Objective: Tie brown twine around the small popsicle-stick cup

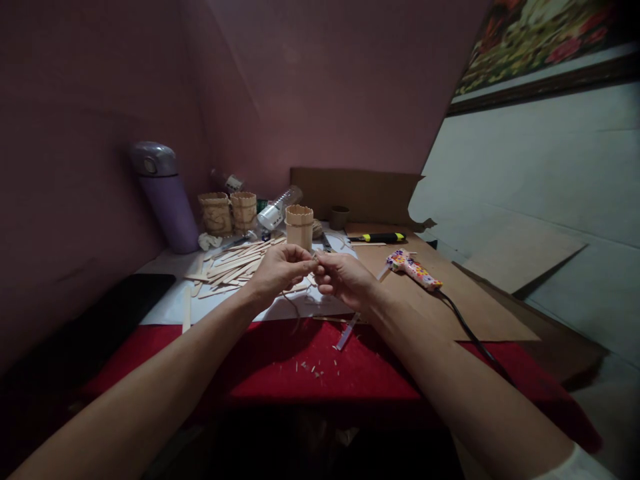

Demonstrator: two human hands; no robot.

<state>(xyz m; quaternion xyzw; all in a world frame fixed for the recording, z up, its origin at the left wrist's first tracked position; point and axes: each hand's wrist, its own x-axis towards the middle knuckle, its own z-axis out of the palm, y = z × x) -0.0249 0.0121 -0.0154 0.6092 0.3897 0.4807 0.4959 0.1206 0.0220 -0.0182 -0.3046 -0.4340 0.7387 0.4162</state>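
Observation:
Just in front of a round cup made of wooden craft sticks [299,230], my two hands meet fingertip to fingertip. My left hand [285,267] is pinched closed, and so is my right hand [343,275]. Between them is a small bit of what looks like thin twine, mostly hidden by the fingers. A loose length of twine [291,303] hangs below the left fingers over the white paper [165,300]. A pile of flat craft sticks [235,267] lies left of my left hand.
A flowered glue gun [415,270] with a black cord rests on cardboard [480,313] at right, near a black-and-yellow cutter [385,237]. Behind stand two twine-trimmed stick cups [215,215], a clear plastic bottle [280,208] and a purple flask [167,200]. A glue stick [347,333] lies in front.

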